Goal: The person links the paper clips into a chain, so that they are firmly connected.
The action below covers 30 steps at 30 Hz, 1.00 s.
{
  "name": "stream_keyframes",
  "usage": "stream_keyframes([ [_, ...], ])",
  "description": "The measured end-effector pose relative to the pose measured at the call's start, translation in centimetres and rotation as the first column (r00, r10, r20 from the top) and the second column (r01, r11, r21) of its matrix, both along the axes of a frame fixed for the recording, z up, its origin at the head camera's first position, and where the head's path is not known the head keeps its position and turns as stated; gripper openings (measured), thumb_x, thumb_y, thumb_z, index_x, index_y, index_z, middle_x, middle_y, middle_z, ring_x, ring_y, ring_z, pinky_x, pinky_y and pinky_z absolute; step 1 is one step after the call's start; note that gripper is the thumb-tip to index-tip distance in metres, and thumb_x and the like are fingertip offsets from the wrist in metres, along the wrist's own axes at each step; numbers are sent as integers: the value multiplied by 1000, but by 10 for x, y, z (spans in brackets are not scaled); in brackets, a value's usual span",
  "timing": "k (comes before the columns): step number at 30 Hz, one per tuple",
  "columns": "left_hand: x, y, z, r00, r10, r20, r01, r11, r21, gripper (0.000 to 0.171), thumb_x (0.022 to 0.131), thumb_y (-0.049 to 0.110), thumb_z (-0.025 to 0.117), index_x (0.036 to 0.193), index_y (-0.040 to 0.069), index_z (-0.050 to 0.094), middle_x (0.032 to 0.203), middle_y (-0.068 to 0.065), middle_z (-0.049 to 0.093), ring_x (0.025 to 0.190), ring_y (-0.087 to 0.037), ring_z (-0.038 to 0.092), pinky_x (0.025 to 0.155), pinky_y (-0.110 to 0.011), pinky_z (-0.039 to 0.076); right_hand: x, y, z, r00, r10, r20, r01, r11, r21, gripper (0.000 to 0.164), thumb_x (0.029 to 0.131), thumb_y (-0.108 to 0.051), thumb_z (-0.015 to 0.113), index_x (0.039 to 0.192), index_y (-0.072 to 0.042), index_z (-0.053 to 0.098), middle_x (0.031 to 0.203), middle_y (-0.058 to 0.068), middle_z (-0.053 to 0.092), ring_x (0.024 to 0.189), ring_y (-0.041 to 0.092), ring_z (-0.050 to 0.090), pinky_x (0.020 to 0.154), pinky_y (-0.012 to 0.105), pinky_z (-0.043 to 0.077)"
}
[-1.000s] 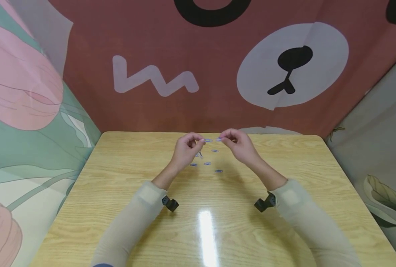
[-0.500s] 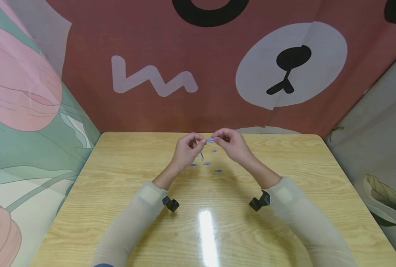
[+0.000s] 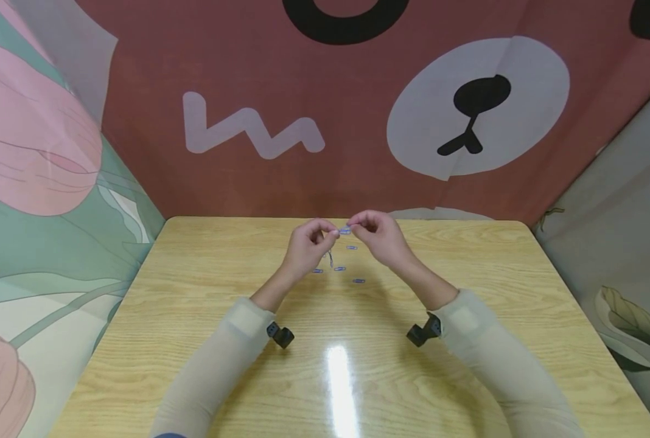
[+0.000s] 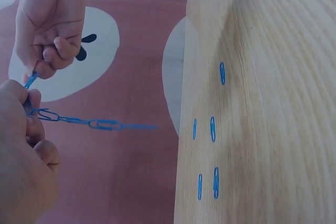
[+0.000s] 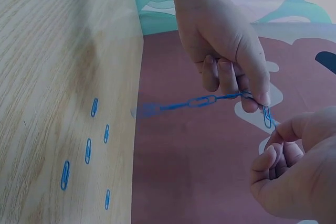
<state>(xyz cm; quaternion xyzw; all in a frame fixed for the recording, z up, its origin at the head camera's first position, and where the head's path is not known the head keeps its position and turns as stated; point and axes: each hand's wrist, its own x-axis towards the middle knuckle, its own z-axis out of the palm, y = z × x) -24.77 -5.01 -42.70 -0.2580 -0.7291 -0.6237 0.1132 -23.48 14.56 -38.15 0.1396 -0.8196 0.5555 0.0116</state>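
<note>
In the head view my left hand [image 3: 310, 244] and right hand [image 3: 382, 242] are raised close together near the table's far edge. Between thumb and fingers, the left hand pinches a blue paper clip [image 5: 267, 117], the end one of a chain. The rest of the paper clip chain [image 4: 105, 124] hangs down from that hand. My right hand pinches another blue paper clip [image 4: 31, 80], mostly covered by its fingertips. Its tip meets the left hand's clip; whether the two are hooked together I cannot tell.
Several loose blue paper clips lie spread on the wooden table [image 3: 221, 377] below the hands, among them one clip [image 3: 359, 281] nearest the person. A reddish cloth with a printed bear face [image 3: 481, 109] hangs behind the table. Wrist cameras sit on both sleeves.
My right hand has moved left, bringing its paper clip up to the one in the left hand. The left hand has stayed nearly still, while the hanging chain has swung slightly.
</note>
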Motion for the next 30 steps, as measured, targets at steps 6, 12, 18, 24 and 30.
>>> stream_keyframes([
  [6, 0, 0, 1, 1000, 14, 13, -14, 1000, 5, 7, 97, 3, 69, 97, -4, 70, 62, -6, 49, 48, -9, 38, 45, -22, 31, 0, 3, -1, 1000, -31, 1, 31, 999, 36, 15, 104, -15, 61, 106, -6, 72, 88, 6, 66, 73, 22, 48, 61, 29, 40],
  [12, -1, -3, 2, 999, 33, 13, -33, 999, 10, 6, 96, -2, 68, 98, -7, 68, 64, -10, 50, 50, -8, 37, 47, -21, 30, -1, 10, -3, 999, -37, -14, 37, 997, 63, 16, 104, -17, 62, 109, -7, 73, 87, 7, 64, 73, 23, 49, 61, 29, 40],
  [18, 13, -4, 21, 1000, -6, 20, 5, 1000, 27, 9, 97, -4, 65, 97, -13, 64, 69, -18, 53, 51, -5, 38, 47, -20, 31, 0, 9, -2, 999, -34, -19, 35, 996, 81, 18, 105, -18, 59, 109, -6, 72, 82, 8, 59, 72, 25, 47, 61, 30, 39],
  [24, 19, -4, 28, 999, -27, 39, 26, 1000, 17, 8, 96, -5, 65, 101, -11, 66, 75, -14, 56, 52, -5, 39, 47, -20, 32, 0, 8, 3, 997, -40, -73, 45, 997, 69, 17, 105, -17, 60, 108, -5, 71, 85, 7, 62, 72, 23, 48, 62, 29, 40],
  [30, 20, -3, 26, 997, -60, 55, 61, 998, -17, 10, 96, -5, 64, 104, -12, 65, 87, -22, 61, 52, -4, 40, 46, -19, 33, 2, 6, 6, 992, -37, -120, 46, 996, 77, 15, 105, -15, 60, 107, -5, 71, 94, 8, 66, 81, 24, 55, 70, 33, 46],
])
